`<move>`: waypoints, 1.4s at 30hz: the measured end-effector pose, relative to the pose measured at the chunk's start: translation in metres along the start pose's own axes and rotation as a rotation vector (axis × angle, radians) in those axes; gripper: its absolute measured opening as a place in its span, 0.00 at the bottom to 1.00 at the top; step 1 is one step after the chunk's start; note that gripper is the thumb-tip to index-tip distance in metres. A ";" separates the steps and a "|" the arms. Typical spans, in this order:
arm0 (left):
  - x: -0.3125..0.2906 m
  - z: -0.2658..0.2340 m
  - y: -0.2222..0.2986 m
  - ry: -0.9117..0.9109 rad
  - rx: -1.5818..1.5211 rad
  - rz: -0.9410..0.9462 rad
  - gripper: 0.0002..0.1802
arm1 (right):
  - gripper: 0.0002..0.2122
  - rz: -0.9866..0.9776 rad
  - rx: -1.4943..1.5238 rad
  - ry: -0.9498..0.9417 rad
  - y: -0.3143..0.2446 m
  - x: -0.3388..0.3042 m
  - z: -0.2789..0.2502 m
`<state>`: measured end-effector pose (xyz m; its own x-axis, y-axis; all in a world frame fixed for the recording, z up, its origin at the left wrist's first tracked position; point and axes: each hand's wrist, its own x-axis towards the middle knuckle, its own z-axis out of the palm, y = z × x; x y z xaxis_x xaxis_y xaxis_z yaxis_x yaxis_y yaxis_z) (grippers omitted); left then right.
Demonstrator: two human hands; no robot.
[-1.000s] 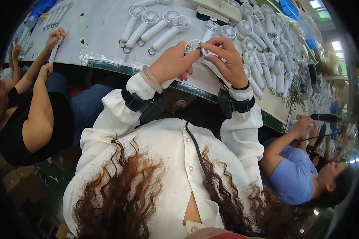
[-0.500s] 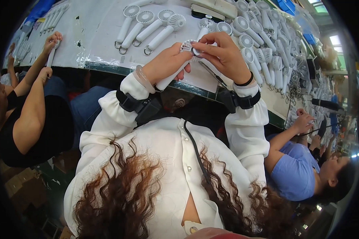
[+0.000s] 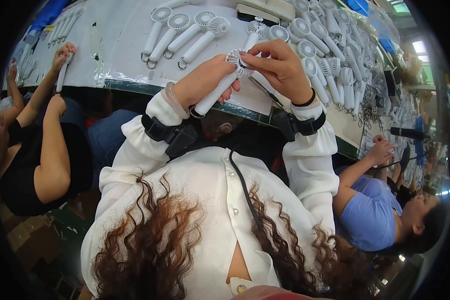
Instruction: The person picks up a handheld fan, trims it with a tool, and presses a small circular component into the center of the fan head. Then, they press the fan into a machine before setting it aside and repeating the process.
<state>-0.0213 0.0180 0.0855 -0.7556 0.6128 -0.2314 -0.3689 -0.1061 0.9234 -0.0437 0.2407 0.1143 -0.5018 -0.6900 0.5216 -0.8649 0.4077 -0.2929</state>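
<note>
In my left hand point(image 3: 205, 80) is a white handheld fan point(image 3: 216, 93), its handle slanting down toward my left wrist and its round slatted head up by my right hand. My right hand point(image 3: 275, 65) has its thumb and forefinger pinched at the fan head, over a small dark part in its middle. What exactly those fingertips hold is hidden. A wire ring hangs at the lower end of the handle. Beyond my hands lies a row of similar white fans point(image 3: 187, 35), and another fan point(image 3: 256, 31) lies just past my right fingers.
A large heap of white fans point(image 3: 330, 55) covers the table to the right. A thin dark tool point(image 3: 266, 91) lies by the table's near edge point(image 3: 135, 86). A co-worker at the left holds a fan point(image 3: 62, 75); another person in blue point(image 3: 367, 215) works at the right.
The fan in my left hand has turned slightly, showing more of its head and handle. My right fingers stay pinched at its head. The left co-worker's lower hand has dropped away from their fan.
</note>
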 end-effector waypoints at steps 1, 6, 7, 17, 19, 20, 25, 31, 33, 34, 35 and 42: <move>0.000 0.000 0.001 -0.008 -0.015 0.000 0.15 | 0.18 -0.016 -0.014 0.028 0.000 -0.001 0.002; 0.003 0.002 0.001 0.022 -0.004 -0.024 0.16 | 0.18 -0.064 -0.083 0.124 0.002 -0.006 0.008; 0.002 0.003 0.003 0.001 -0.026 -0.037 0.16 | 0.18 -0.071 -0.105 0.144 0.002 -0.007 0.009; 0.003 0.005 0.010 -0.029 -0.056 -0.062 0.18 | 0.18 -0.081 -0.140 0.250 0.004 -0.013 0.017; 0.003 0.005 0.009 -0.016 -0.050 -0.061 0.17 | 0.18 -0.077 -0.145 0.236 0.005 -0.015 0.019; 0.003 0.005 0.009 -0.002 -0.044 -0.059 0.17 | 0.18 -0.075 -0.146 0.236 0.006 -0.014 0.019; 0.007 -0.004 0.004 -0.051 -0.060 -0.040 0.16 | 0.18 -0.080 -0.155 0.192 0.006 -0.012 0.016; 0.007 -0.002 0.004 -0.038 -0.063 -0.039 0.15 | 0.17 -0.085 -0.163 0.172 0.004 -0.012 0.014; 0.006 0.000 0.003 -0.020 -0.061 -0.024 0.16 | 0.18 -0.081 -0.163 0.172 0.003 -0.012 0.015; 0.006 0.000 0.003 -0.022 -0.061 -0.025 0.16 | 0.18 -0.077 -0.161 0.172 0.003 -0.013 0.015; 0.007 0.000 0.002 -0.017 -0.067 -0.026 0.15 | 0.18 -0.075 -0.159 0.172 0.003 -0.013 0.015; 0.008 -0.005 0.001 -0.045 -0.066 -0.024 0.14 | 0.18 -0.068 -0.200 0.141 -0.002 -0.012 0.014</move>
<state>-0.0303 0.0188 0.0831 -0.7212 0.6505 -0.2382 -0.4230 -0.1413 0.8950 -0.0363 0.2406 0.0975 -0.4240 -0.6356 0.6452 -0.8703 0.4830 -0.0962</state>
